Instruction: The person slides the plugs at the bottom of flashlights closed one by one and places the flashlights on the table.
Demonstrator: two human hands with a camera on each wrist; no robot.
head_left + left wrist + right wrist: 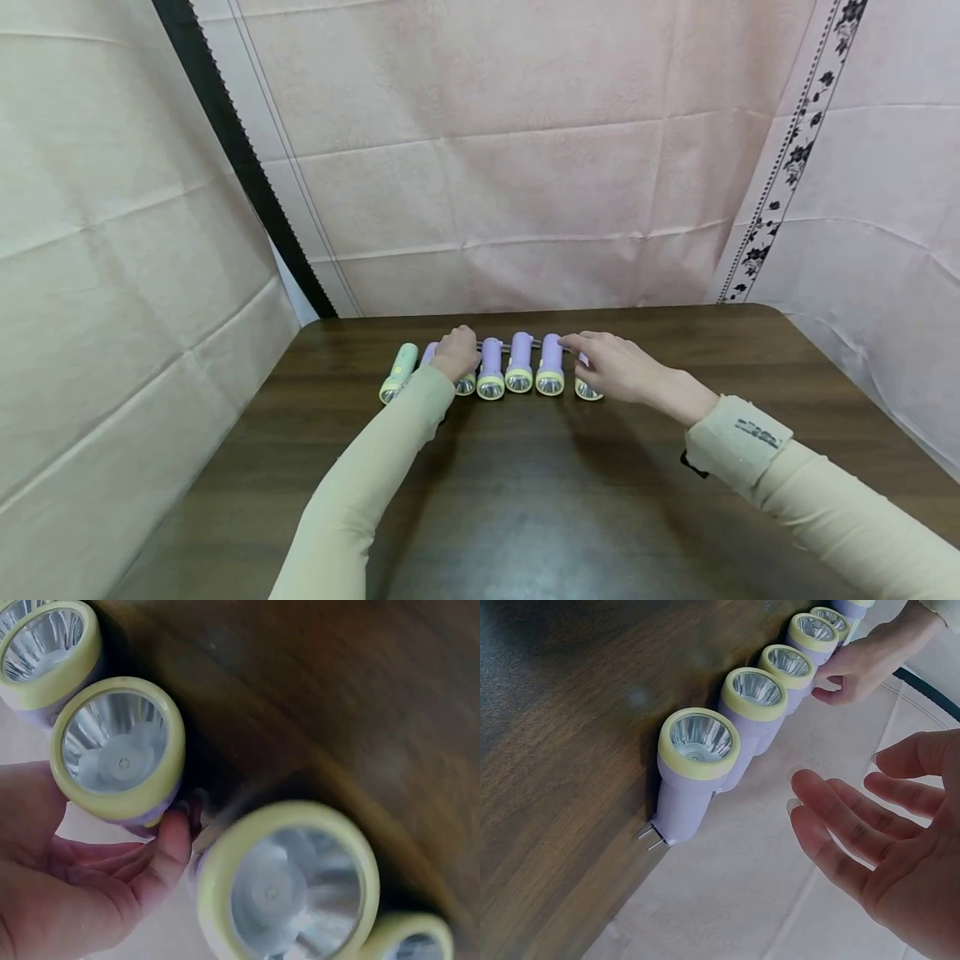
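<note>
In the head view, both arms reach forward across the bench [495, 500] to a row of flashlights [519, 367] near its far edge. The left hand [456, 354] bends down over a purple flashlight [465, 386], third from the left, leaving little beyond its lens end visible. The sleeve [390, 454] hides the lens of the neighbour to the left. The right hand [618, 367] stretches palm-down, covering much of the rightmost flashlight [588, 389].

In the left wrist view, thumb and fingers grip the purple flashlight from opposite sides; the thumb tip is hidden behind it. Flashlights in two corners are cut off.

In the right wrist view, the right hand is released, fingers spread and slightly bent, apart from the flashlights; the frame crops its wrist.
</note>
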